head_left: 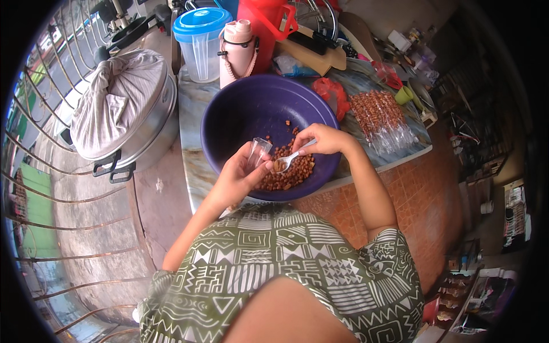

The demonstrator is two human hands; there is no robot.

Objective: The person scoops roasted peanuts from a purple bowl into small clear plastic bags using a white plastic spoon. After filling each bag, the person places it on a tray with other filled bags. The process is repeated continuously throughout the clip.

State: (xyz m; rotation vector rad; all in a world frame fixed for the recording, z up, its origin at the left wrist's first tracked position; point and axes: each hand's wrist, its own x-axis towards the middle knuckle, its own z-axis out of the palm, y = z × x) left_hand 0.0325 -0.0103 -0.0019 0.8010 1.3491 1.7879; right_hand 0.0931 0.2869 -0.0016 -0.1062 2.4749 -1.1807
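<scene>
A deep purple basin (240,108) stands before me on the marbled table, with reddish-brown peanuts (294,174) gathered in its near side. Above them, my left hand (243,171) pinches a small clear plastic bag (260,150). The fingers of my right hand (326,140) close on the handle of a white plastic spoon (290,158). Its bowl carries some peanuts and is at the fingertips of my left hand, beside the bag. How much the bag contains is hard to make out.
Filled clear packets of peanuts (380,117) lie right of the basin, beside a crumpled red plastic bag (331,96). Behind it stand a blue-lidded tub (201,43), a pink bottle (237,51) and a red pitcher (257,28). A cloth-covered pot (140,146) is at the left.
</scene>
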